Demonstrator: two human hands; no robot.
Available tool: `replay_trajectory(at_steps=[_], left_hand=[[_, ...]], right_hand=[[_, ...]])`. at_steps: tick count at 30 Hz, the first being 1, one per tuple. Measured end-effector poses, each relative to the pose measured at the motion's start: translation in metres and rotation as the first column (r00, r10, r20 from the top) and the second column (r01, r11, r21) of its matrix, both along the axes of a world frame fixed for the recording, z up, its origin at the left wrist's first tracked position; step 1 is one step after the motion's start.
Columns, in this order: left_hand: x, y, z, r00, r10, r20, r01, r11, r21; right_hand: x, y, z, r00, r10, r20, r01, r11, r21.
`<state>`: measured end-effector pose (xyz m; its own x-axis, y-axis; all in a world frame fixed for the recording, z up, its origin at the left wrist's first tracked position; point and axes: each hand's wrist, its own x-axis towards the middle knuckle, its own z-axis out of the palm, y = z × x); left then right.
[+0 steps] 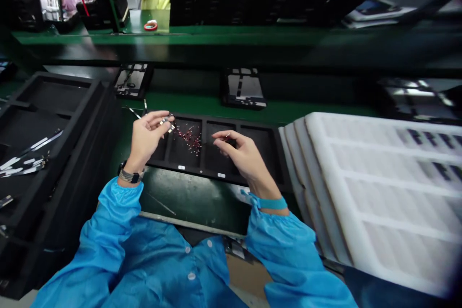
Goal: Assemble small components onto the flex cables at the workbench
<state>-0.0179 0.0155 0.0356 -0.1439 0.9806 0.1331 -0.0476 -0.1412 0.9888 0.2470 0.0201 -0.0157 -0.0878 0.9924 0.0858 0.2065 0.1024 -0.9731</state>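
Note:
My left hand (pixel 146 137) hovers over the left part of a black compartment tray (pixel 200 171), its fingers pinching a small silvery part (pixel 169 126). In the compartment beside it lies a scatter of tiny red and silver parts (pixel 189 138). Above the compartment to the right of these parts is my right hand (pixel 245 154), thumb and fingers drawn together. Something tiny seems to be at its fingertips, too small to name. Two thin strips (pixel 134 113) stick out behind my left hand.
Stacked black trays (pixel 77 120) with metallic strips stand at the left. White foam trays (pixel 325 154) are piled at the right. Flat black devices (pixel 245 87) lie along the back, below a green shelf (pixel 224 37) with a tape roll (pixel 150 25). Two people work beyond.

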Motion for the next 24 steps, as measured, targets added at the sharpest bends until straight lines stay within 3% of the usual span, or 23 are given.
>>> replay_trajectory(at_steps=[3,7,9,11,14,16,20,22,24], left_hand=[[0.015,0.029,0.026,0.985,0.019,-0.173,0.006,0.989,0.145],[0.053,0.104,0.044,0.879,0.092,-0.467,0.075,0.942,0.328],[0.08,0.148,0.048,0.749,0.199,-0.632,0.091,0.914,0.395],[0.113,0.186,0.047,0.535,0.281,-0.797,0.116,0.91,0.399],[0.169,0.222,0.032,0.134,0.221,-0.966,0.256,0.934,0.25],[0.202,0.232,0.012,-0.03,0.149,-0.988,0.362,0.923,0.128],[0.233,0.234,-0.027,-0.102,0.054,-0.993,0.46,0.888,0.001],[0.234,0.233,-0.035,-0.119,0.027,-0.992,0.464,0.885,-0.032],[0.23,0.229,-0.031,-0.121,0.006,-0.993,0.44,0.897,-0.049]], right_hand=[[0.021,0.002,-0.008,0.997,-0.04,-0.07,0.034,0.996,-0.078],[0.029,0.006,-0.015,0.974,-0.07,-0.217,0.049,0.994,-0.1],[0.03,0.01,-0.017,0.957,-0.103,-0.272,0.074,0.99,-0.117],[0.03,0.014,-0.019,0.944,-0.121,-0.307,0.082,0.987,-0.135],[0.034,0.019,-0.02,0.933,-0.115,-0.34,0.067,0.987,-0.147],[0.036,0.02,-0.02,0.93,-0.112,-0.35,0.063,0.987,-0.149],[0.038,0.02,-0.019,0.933,-0.11,-0.343,0.06,0.987,-0.152],[0.038,0.02,-0.019,0.937,-0.1,-0.334,0.052,0.987,-0.149],[0.037,0.02,-0.019,0.942,-0.083,-0.326,0.035,0.988,-0.15]])
